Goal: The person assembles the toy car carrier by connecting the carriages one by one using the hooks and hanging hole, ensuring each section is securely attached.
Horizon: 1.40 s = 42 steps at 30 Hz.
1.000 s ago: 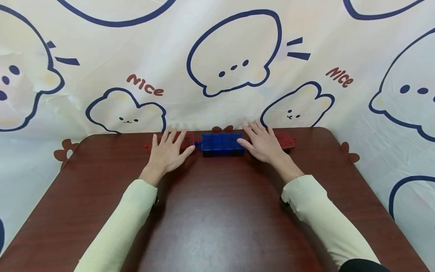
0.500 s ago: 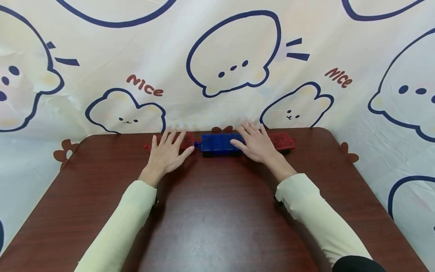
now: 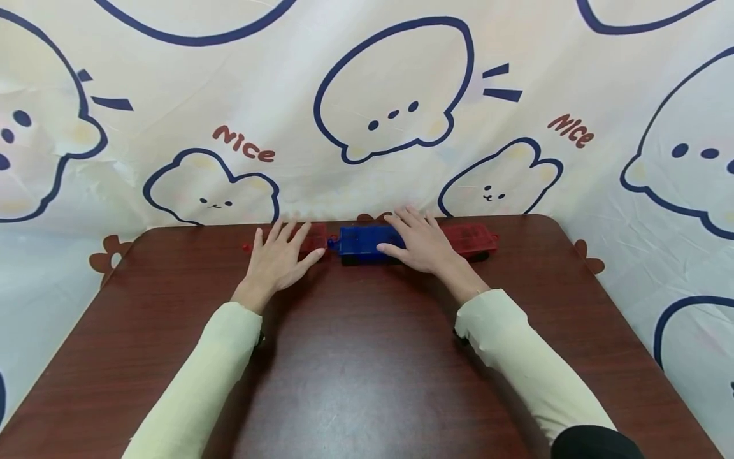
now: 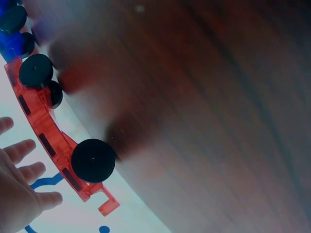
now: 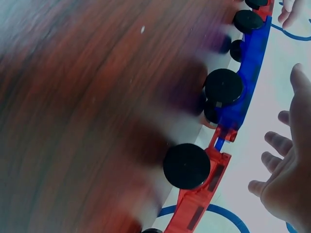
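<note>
Three toy train cars stand in a row at the far side of the table: a left red car, a blue car and a right red car. Black wheels show under them in the wrist views, and small hooks join them end to end. Fingers spread, my left hand hovers over the left red car and hides part of it. My right hand, also spread flat, is above the right part of the blue car; its fingers stay apart from the cars in the right wrist view.
The dark brown wooden table has a rounded back edge just behind the cars. A white cloth with blue cartoon outlines hangs behind and at the sides.
My right hand has moved left, from over the joint between the blue and right red cars to over the blue car. My left hand has barely shifted; the cars stay in place.
</note>
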Each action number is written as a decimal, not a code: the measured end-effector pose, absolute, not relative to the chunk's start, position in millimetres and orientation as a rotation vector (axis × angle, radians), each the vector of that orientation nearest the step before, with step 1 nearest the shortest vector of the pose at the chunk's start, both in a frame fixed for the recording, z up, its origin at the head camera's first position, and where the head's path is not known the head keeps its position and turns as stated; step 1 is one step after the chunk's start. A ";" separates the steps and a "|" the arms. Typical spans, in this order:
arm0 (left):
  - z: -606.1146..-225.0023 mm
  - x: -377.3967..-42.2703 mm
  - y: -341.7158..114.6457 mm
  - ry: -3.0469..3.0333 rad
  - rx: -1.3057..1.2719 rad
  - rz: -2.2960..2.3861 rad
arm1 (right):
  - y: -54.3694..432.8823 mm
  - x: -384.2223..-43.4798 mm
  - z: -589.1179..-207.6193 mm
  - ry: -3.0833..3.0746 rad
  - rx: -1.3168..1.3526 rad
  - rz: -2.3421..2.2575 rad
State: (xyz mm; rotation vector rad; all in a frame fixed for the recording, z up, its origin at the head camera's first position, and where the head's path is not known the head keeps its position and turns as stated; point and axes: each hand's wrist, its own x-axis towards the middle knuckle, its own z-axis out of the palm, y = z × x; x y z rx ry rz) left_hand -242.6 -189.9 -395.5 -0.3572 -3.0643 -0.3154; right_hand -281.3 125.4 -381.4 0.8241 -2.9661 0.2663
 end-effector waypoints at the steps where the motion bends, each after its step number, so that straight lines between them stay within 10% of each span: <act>1: -395.8 -243.0 -190.2 -3.063 -0.357 -0.314 | 124.2 -281.3 -381.9 -2.962 0.830 0.268; 42: -402.5 -257.0 -199.8 -3.111 -0.378 -0.259 | 86.0 -289.2 -400.4 -2.983 0.923 0.209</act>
